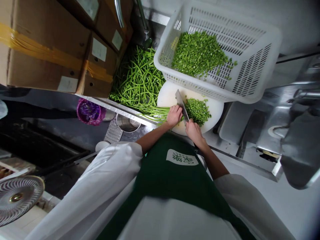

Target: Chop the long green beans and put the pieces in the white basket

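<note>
My right hand (193, 131) is closed round the handle of a kitchen knife (180, 101), whose blade points up and left across the round white cutting board (216, 111). My left hand (174, 115) presses down on a bunch of long green stalks (160, 112), its fingertips close to the blade's left side. To the right of the blade lies a heap of chopped green pieces (198, 111). The uncut stalks (142, 80) fill the sink at the left of the board. The stalks' cut ends under my left fingers are hidden.
Behind the board a white plastic basket (250, 96) holds more chopped greens (200, 53). Cardboard boxes (47, 43) are stacked at the left. A metal pot (127, 123) and a purple-lined bin (90, 111) stand low left. Metal equipment (270, 130) is on the right.
</note>
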`<action>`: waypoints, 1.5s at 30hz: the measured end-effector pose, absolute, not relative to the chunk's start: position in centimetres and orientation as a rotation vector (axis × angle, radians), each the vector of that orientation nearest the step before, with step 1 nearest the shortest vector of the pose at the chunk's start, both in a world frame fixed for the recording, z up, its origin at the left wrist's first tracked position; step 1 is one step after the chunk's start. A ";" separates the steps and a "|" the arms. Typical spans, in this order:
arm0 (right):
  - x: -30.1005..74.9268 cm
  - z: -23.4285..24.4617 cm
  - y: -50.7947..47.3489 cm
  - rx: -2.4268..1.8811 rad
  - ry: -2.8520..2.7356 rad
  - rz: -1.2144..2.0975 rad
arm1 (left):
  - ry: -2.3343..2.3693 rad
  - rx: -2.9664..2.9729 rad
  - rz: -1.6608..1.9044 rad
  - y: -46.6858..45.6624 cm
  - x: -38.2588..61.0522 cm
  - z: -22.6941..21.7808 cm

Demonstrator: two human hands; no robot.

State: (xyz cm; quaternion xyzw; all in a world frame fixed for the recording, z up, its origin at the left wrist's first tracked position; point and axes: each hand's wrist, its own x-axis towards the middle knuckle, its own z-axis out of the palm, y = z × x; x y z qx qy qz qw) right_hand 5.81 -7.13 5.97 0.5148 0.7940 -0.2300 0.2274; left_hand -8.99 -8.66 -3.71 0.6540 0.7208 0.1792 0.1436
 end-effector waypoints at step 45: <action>8.1 9.3 -7.5 1.327 2.217 -0.525 | 2.083 2.002 0.482 -11.3 -10.0 -4.4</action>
